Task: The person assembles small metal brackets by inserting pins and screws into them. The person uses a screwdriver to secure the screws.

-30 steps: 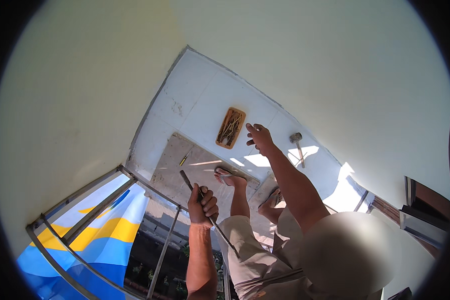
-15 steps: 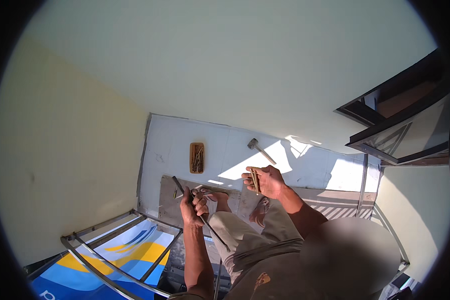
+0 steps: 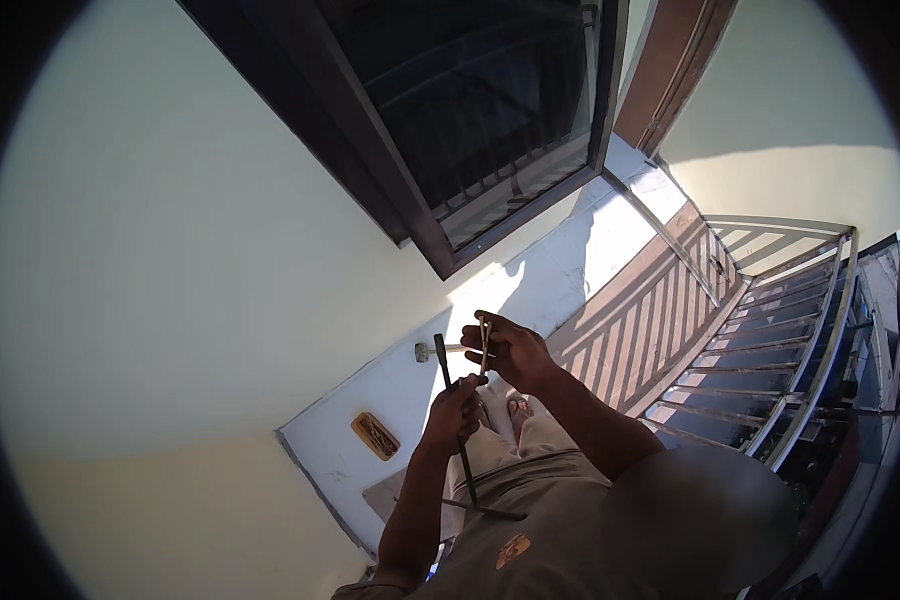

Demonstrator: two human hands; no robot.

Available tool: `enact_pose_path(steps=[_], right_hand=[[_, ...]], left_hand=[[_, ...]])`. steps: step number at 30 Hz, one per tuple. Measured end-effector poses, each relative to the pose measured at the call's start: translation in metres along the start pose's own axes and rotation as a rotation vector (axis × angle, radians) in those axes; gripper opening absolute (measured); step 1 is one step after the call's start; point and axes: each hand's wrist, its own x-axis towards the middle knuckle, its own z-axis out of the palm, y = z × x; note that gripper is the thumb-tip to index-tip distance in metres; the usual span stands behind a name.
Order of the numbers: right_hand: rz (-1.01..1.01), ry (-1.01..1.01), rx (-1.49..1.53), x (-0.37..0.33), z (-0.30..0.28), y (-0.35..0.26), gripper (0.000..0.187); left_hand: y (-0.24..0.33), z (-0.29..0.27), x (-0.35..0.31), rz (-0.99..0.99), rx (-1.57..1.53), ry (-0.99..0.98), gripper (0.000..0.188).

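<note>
My left hand [image 3: 454, 412] is closed around a long dark metal bar [image 3: 465, 465], which looks like an L-shaped wrench with a thicker top end. The bar's lower end bends near my shirt. My right hand [image 3: 515, 352] holds a few long, brass-coloured bolts [image 3: 486, 345] across the palm. My left fingertips are close to the bolts' lower ends; I cannot tell if they touch. Behind my hands lies a hammer [image 3: 422, 352], its handle partly hidden. A small brown tray [image 3: 375, 436] with thin metal pieces sits on the floor to the left.
A dark-framed window [image 3: 440, 225] juts out from the pale wall [image 3: 170, 250] above my hands. A metal railing [image 3: 770, 350] runs along the right. The white floor [image 3: 330, 428] meets brown tiles [image 3: 610, 350] striped with shadow.
My view has turned to the right, bringing the window and railing in. My hands have come together, with the left one now by the bolts; the bar stands more upright.
</note>
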Motion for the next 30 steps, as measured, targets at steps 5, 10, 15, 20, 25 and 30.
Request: enact_pose_path(steps=[5, 10, 15, 20, 25, 30], right_hand=[[-0.172, 0.168, 0.078, -0.036, -0.035, -0.017, 0.051], [-0.31, 0.378, 0.043, -0.06, -0.059, -0.017, 0.054], [-0.469, 0.532, 0.08, -0.074, -0.091, -0.031, 0.048], [-0.509, 0.788, 0.03, -0.109, -0.124, -0.085, 0.045], [-0.567, 0.868, -0.1, -0.133, -0.212, -0.141, 0.037], [-0.554, 0.907, -0.171, -0.152, -0.289, -0.228, 0.032]], left_hand=[[0.008, 0.038, 0.04, -0.103, 0.21, -0.075, 0.023], [0.006, 0.062, 0.075, -0.288, 0.321, -0.186, 0.023], [0.004, 0.105, 0.117, -0.412, 0.377, -0.324, 0.027], [0.009, 0.179, 0.161, -0.468, 0.475, -0.39, 0.031], [0.0, 0.276, 0.23, -0.491, 0.511, -0.451, 0.032], [-0.005, 0.397, 0.304, -0.566, 0.358, -0.543, 0.032]])
